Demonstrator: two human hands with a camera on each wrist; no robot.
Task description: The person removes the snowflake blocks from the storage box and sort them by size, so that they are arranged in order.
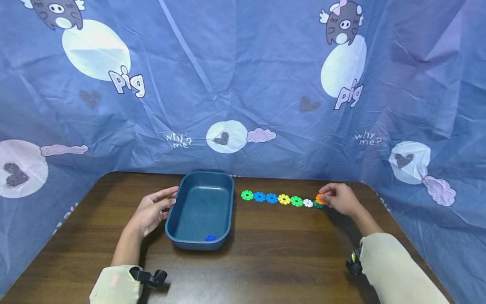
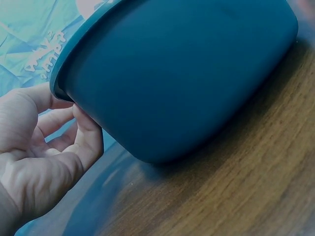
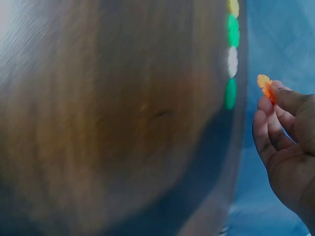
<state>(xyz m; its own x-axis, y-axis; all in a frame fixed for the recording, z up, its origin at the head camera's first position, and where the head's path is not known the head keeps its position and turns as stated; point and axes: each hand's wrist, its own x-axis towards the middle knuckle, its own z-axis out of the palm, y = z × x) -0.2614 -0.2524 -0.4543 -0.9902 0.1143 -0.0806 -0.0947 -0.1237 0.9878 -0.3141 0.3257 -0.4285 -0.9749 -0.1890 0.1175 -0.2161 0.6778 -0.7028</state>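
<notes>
My left hand is at the left side of a dark blue-green plastic bin, with bent fingers and thumb holding it at the rim; in the left wrist view the fingertips meet just under the rim. My right hand pinches an orange snowflake disc between thumb and forefinger, above the right end of a row of discs. Below it a dark green disc is partly covered. The row continues leftward with a white disc, a green disc and a yellow disc.
Two blue discs, one a blue disc, and a light green disc form the row's left end. Inside the bin, near its front, lies a dark blue disc. A patterned blue cloth hangs behind the wooden table.
</notes>
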